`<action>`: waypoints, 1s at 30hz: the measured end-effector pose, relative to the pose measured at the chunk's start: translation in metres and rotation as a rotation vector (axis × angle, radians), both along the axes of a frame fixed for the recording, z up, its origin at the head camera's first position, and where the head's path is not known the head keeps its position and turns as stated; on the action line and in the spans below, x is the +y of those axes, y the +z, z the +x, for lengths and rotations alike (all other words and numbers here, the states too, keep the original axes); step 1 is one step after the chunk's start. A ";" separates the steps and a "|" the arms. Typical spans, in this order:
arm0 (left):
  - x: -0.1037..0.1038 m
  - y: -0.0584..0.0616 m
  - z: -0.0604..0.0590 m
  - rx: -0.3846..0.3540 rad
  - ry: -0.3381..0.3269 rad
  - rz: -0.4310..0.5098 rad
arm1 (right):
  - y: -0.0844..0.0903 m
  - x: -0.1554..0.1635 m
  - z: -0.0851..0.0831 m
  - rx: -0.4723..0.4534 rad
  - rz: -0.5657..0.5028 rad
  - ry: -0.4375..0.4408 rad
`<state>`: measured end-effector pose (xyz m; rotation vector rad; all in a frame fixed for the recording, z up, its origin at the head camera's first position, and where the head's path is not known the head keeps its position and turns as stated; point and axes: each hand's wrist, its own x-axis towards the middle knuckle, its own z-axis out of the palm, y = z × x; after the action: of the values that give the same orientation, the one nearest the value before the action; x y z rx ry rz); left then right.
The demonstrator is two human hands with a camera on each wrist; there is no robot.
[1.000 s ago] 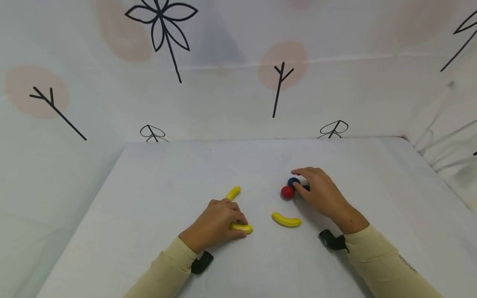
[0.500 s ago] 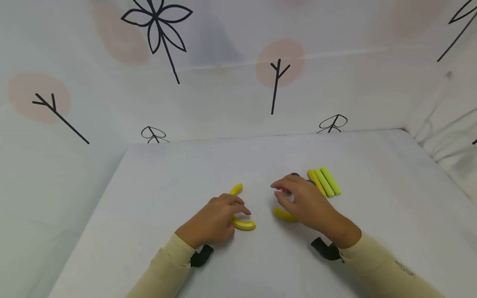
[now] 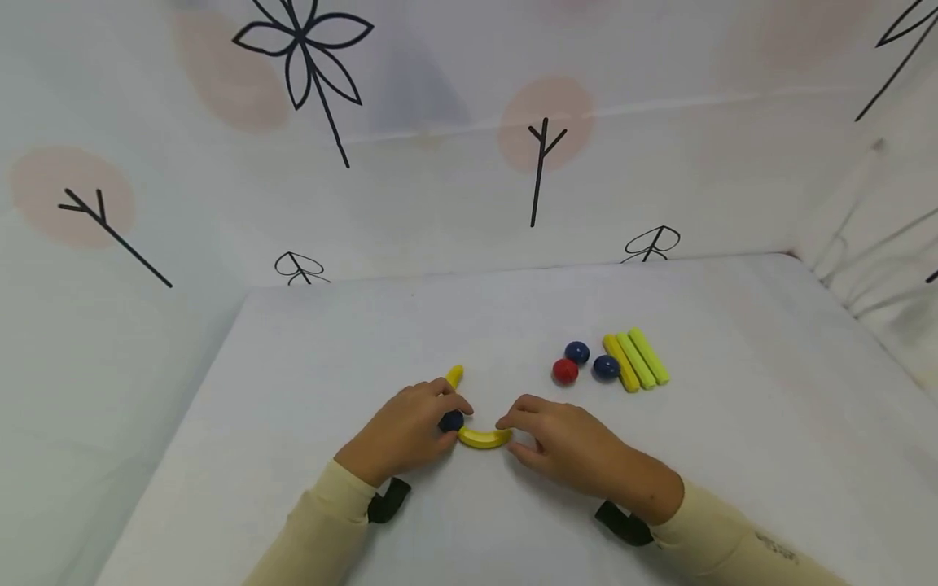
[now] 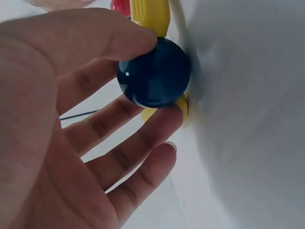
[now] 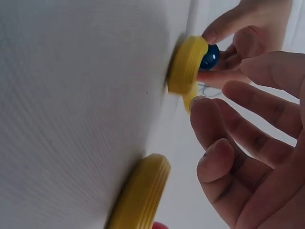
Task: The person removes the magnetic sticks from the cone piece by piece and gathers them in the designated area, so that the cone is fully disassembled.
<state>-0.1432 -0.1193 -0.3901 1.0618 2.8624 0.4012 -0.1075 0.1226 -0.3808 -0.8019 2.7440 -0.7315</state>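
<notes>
My left hand [image 3: 406, 427] pinches a dark blue ball [image 4: 155, 71] between thumb and fingers, close over the white table. Touching or right next to this ball lies a curved yellow piece [image 3: 484, 440], its ends turned toward the back. A second yellow piece [image 3: 455, 375] shows just behind the left fingers, partly hidden by them. My right hand [image 3: 567, 443] is at the curved piece's right end, fingers loosely bent with thumb and index apart around that end. Another curved yellow piece [image 5: 140, 193] lies under the right hand, seen in the right wrist view and hidden from the head view.
Behind the right hand lie a red ball [image 3: 565, 372], a blue ball [image 3: 577, 352] and another blue ball [image 3: 606, 368]. Three yellow-green sticks [image 3: 636, 360] lie side by side to their right. A white patterned cloth [image 3: 432, 203] rises at the table's back edge.
My right hand has come left and forward from the balls to the curved piece, uncovering the balls and sticks. The left thumb and fingers have left the curved piece and now hold the blue ball.
</notes>
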 end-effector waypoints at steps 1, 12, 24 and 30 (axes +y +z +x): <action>0.001 -0.001 0.000 -0.013 -0.001 0.006 | -0.001 -0.001 0.000 -0.005 0.002 0.007; 0.007 -0.002 0.006 -0.142 -0.036 0.036 | -0.014 -0.002 0.002 0.022 0.075 0.067; 0.010 0.003 0.006 -0.168 -0.034 0.032 | -0.013 -0.003 0.001 0.082 0.128 0.102; 0.010 0.002 0.004 -0.189 -0.031 0.040 | -0.001 0.004 -0.002 0.053 0.153 0.076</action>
<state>-0.1391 -0.1088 -0.3879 1.0134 2.6798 0.5287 -0.1091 0.1269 -0.3815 -0.8977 2.7577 -0.4859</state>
